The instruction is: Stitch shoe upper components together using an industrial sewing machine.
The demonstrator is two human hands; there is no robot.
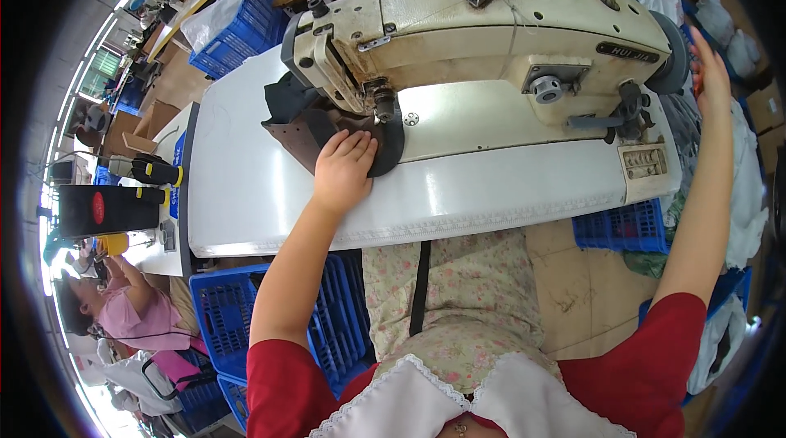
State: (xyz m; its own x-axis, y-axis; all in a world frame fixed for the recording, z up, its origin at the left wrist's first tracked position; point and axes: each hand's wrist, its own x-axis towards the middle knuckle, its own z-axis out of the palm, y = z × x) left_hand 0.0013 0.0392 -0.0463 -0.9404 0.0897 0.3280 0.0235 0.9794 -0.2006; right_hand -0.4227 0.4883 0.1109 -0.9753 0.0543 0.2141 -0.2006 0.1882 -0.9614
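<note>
My left hand (342,168) lies flat on a dark brown and black leather piece (307,131) on the white sewing table (458,192). The piece runs under the needle and presser foot (383,102) of a cream industrial sewing machine (491,33). A black curved strip of the piece (391,143) bends round just right of my fingers. My right hand (711,65) reaches up at the machine's right end, fingers apart beside the dark handwheel (675,57); it holds nothing that I can see.
Blue plastic crates stand under the table (327,323), at the right (622,225) and behind the machine (237,33). White cloth bundles (741,192) pile up at the right. Another person in pink (123,307) works at the lower left by a black box (102,209).
</note>
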